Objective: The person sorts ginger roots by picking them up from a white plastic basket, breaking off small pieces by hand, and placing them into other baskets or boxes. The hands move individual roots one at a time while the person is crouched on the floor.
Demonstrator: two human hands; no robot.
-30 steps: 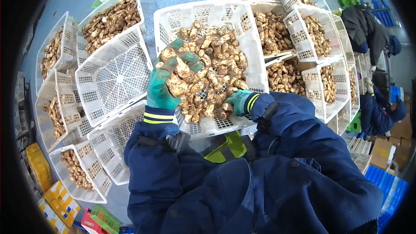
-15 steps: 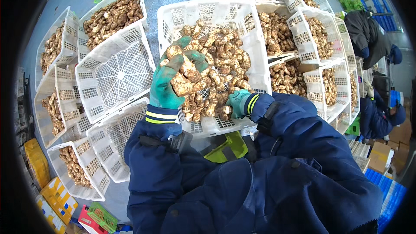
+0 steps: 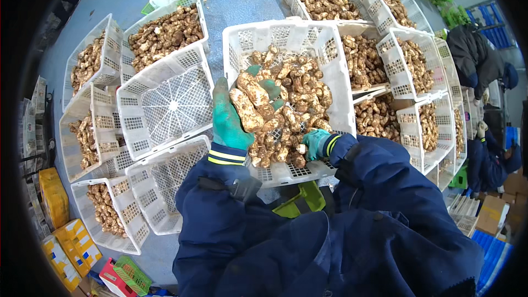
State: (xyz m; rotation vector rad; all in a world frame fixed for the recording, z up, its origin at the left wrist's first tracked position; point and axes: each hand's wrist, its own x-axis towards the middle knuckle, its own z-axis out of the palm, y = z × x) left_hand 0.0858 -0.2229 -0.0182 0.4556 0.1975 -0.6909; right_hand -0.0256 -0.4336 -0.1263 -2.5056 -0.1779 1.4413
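While the left hand [image 3: 230, 118], in a teal-green fabric glove, is raised over the left side of the broad white perforated-plastic crate [image 3: 278, 38], it cradles a small cluster of stubby, roughly cylindrical, brown-and-cream mushroom-like pieces [image 3: 246, 111]. Its thumb stands up along one flank and its fingers curl around the other, so the pieces lie wedged between them. The right hand [image 3: 317, 143], in a matching glove, rests at the near right corner inside the crate, its fingertips against the loose pile of soil-stained brown-and-cream pieces [image 3: 313, 96]; whether it pinches one I cannot tell. That pile covers much of the crate's floor, with bare mesh showing around its edges.

Each piece looks light for its bulk, firm along the thick shaft, yet probably brittle enough to snap or bruise if squeezed or bent. The dark, dirt-like coating could let a piece roll or slip against the glove, and several held at once may shift against each other. The best hold is likely around the thick middle, with light, even pressure and the fingers spread along the length; the rounded ends look easier to chip or scuff.

To the left of the crate stands a white plastic crate with a radial mesh floor [image 3: 173, 105]; to its right, further brown-and-cream pieces [image 3: 377, 115] fill a neighbouring container.
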